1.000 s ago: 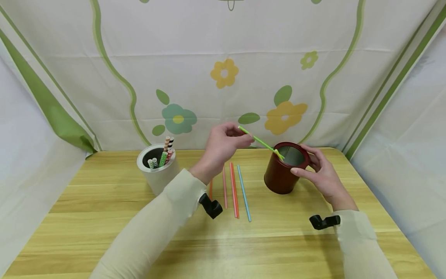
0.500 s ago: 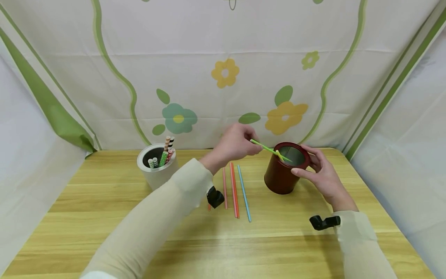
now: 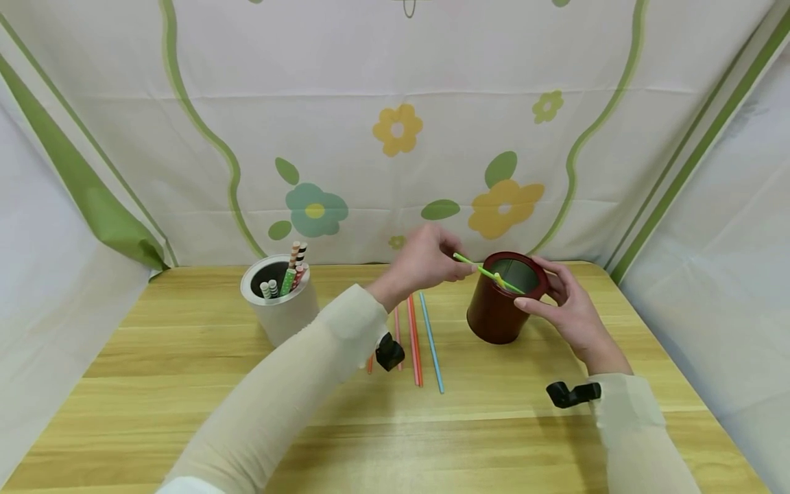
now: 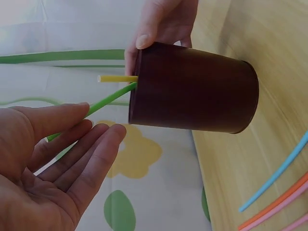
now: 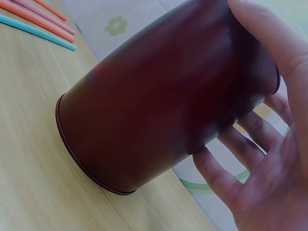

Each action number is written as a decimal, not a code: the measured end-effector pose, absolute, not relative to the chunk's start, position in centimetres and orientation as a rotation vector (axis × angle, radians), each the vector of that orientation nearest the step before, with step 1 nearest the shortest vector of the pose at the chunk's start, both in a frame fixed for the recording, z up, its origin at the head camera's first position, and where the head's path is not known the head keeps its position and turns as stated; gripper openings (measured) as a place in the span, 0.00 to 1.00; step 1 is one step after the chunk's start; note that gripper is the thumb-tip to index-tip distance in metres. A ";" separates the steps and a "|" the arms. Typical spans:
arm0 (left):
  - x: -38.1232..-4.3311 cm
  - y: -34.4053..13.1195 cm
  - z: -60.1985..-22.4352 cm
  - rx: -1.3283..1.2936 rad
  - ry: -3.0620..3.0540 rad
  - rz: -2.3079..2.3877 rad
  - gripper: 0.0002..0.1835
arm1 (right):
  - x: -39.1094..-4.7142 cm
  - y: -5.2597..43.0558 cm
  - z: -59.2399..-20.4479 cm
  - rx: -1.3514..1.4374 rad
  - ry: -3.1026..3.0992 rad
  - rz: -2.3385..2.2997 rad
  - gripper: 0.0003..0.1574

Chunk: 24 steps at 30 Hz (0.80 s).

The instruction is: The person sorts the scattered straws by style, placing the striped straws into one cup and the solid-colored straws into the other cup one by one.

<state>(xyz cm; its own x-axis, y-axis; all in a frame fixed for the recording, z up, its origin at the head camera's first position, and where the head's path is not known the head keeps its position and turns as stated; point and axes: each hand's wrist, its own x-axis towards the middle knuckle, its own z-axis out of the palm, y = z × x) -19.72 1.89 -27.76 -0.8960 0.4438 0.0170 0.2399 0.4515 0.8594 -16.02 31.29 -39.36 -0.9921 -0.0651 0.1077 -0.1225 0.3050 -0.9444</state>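
Note:
A green straw point(image 3: 488, 274) is pinched between the thumb and index finger of my left hand point(image 3: 428, 259). It slants down to the right, its far end over the mouth of a dark brown cup point(image 3: 496, 317). In the left wrist view, the green straw point(image 4: 109, 99) passes behind the cup's rim, beside a yellow straw point(image 4: 115, 78) that sticks out of the cup. My right hand point(image 3: 570, 309) grips the cup's right side near the rim, thumb in front. The cup point(image 5: 154, 101) stands upright on the wooden table, its inside partly visible from above.
Between the two cups lie a blue straw point(image 3: 431, 343) and several pink and orange straws point(image 3: 412, 343), partly under my left forearm. A white cup point(image 3: 280, 321) holding several patterned straws point(image 3: 289, 278) stands at the left. A flowered curtain point(image 3: 398, 171) hangs behind the table.
My left hand has moved right with the green straw, carrying it farther over the brown cup's mouth. My right hand and the cup have stayed in place.

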 end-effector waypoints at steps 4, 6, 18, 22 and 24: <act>-19.7 2.2 -28.2 0.573 2.522 1.416 0.05 | -16.0 31.2 -39.3 0.172 -2.503 1.810 0.52; -19.7 2.5 -28.4 0.567 2.544 1.413 0.05 | -16.0 31.2 -39.4 0.172 -2.502 1.811 0.52; -19.6 4.1 -29.8 0.530 2.610 1.482 0.07 | -15.8 31.2 -39.4 0.186 -2.471 1.841 0.51; -19.4 4.6 -30.2 0.520 2.605 1.500 0.08 | -15.8 31.1 -39.4 0.176 -2.471 1.852 0.51; -19.4 4.8 -30.5 0.525 2.602 1.511 0.09 | -15.8 31.0 -39.4 0.174 -2.472 1.853 0.51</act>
<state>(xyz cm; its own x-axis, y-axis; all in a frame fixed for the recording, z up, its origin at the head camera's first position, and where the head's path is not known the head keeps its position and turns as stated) -19.36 4.76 -30.51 -0.9372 0.3356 0.0953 0.2492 0.4525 0.8563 -15.84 31.00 -39.39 -0.9926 -0.0614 0.1051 -0.1181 0.2770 -0.9536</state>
